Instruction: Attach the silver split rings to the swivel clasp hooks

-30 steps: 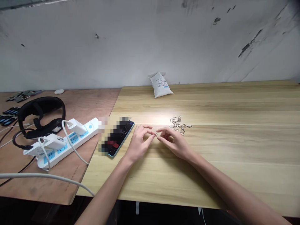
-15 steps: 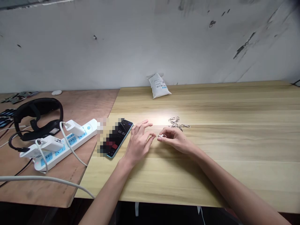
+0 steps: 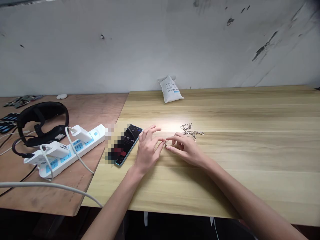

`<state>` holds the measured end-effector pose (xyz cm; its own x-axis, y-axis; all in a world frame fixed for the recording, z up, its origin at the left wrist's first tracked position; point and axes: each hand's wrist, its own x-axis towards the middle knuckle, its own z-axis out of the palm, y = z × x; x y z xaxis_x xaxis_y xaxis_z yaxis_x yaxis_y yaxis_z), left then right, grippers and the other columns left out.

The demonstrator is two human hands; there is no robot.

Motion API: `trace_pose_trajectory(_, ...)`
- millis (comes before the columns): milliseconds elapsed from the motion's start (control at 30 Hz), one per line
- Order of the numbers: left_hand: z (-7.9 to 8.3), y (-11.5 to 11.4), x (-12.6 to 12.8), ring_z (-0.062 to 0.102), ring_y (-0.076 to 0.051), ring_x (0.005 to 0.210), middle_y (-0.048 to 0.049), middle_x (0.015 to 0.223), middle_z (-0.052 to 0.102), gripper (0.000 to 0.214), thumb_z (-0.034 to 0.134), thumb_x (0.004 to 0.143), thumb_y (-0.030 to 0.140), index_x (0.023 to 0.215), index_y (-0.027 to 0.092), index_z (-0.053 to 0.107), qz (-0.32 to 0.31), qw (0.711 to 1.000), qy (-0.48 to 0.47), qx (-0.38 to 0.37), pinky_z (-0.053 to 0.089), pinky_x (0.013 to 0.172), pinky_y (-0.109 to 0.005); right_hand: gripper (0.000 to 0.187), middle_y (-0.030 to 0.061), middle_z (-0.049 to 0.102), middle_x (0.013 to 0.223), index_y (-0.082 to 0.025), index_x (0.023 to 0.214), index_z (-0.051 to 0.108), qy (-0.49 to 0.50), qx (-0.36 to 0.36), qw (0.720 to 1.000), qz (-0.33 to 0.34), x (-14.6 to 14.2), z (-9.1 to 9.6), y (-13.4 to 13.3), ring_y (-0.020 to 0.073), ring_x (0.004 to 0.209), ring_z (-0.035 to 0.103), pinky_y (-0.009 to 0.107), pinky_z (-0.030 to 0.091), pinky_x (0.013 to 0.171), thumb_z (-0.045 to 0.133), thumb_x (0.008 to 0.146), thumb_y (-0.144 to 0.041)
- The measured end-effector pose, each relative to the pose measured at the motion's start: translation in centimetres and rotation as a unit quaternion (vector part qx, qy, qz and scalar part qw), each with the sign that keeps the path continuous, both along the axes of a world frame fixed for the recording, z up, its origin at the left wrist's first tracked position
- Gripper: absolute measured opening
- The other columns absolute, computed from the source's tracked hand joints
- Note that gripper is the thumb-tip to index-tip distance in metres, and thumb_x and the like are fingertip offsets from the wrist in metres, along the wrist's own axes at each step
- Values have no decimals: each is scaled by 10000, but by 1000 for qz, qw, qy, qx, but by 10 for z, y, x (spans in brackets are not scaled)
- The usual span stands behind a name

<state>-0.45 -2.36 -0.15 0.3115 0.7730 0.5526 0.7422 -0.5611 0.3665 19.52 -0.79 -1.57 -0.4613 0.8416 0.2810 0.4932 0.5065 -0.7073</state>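
A small metal swivel clasp [image 3: 165, 144] is pinched between the thumb and index finger of my left hand [image 3: 148, 148], whose other fingers are raised and spread. My right hand [image 3: 186, 149] meets it from the other side, with the tips of thumb and index finger around the clasp. Most of the clasp is hidden by the fingertips. Just beyond my right hand lies a loose pile of several silvery swivel clasps [image 3: 191, 133] on the light wooden table [image 3: 250, 143].
Left of my left hand lies a phone [image 3: 128, 143] with a running timer. Farther left are a white power strip [image 3: 75, 150] with plugged chargers, cables and a black headset [image 3: 41, 123] on a brown board [image 3: 100, 106]. A white plastic packet [image 3: 171, 90] rests near the wall.
The clasp, earlier stretched sideways with its hook showing at my right fingertips, is now turned and mostly covered. My right fingers have shifted left, closer to my left fingertips. The view tilted slightly.
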Motion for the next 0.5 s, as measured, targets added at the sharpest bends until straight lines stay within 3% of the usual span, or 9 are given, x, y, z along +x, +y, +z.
trace_pose_trajectory(100, 2, -1, 1, 446, -266, 1324, -75, 1277, 586, 88, 573, 927, 191, 933, 220, 657, -11, 1000, -8, 16, 347, 1061, -454, 282, 3, 544, 766, -193, 864, 683, 62, -74, 994, 47, -1, 0, 1, 95, 587, 437, 238, 355, 545, 544, 952, -422)
trace_pose_trajectory(167, 2, -1, 1, 440, -267, 1330, -76, 1285, 578, 85, 568, 932, 203, 930, 219, 651, -9, 1000, -9, 14, 338, 1070, -462, 296, -3, 543, 739, -184, 771, 648, 65, -75, 993, 65, 2, 1, 4, 91, 576, 434, 230, 349, 531, 557, 949, -402)
trace_pose_trajectory(233, 1, -1, 0, 428, -266, 1341, -74, 1296, 572, 86, 560, 935, 209, 924, 219, 645, -6, 1000, -7, -6, 323, 1086, -474, 256, -4, 563, 737, -181, 767, 643, 34, -5, 998, 48, 8, 1, 8, 85, 568, 442, 227, 343, 529, 578, 941, -356)
trace_pose_trajectory(300, -1, 0, -1, 406, -269, 1361, -68, 1306, 566, 94, 548, 938, 211, 915, 222, 638, -6, 999, 1, -43, 308, 1103, -491, 200, 2, 599, 753, -184, 807, 658, -17, 110, 994, 10, 14, 2, 11, 81, 565, 456, 228, 326, 527, 573, 946, -299)
trace_pose_trajectory(400, -4, 0, 0, 379, -272, 1382, -66, 1308, 565, 114, 524, 943, 217, 908, 225, 632, -14, 995, 22, -99, 288, 1124, -520, 171, 8, 643, 776, -193, 872, 669, -84, 262, 961, -26, 15, 6, 10, 89, 599, 496, 240, 307, 530, 531, 968, -224)
trace_pose_trajectory(500, -6, 1, 1, 371, -271, 1390, -69, 1312, 566, 116, 517, 937, 213, 915, 219, 631, -21, 991, 49, -125, 270, 1145, -536, 221, -1, 641, 728, -188, 881, 662, -133, 355, 925, 1, 5, 10, -1, 101, 616, 506, 254, 313, 541, 471, 977, -133)
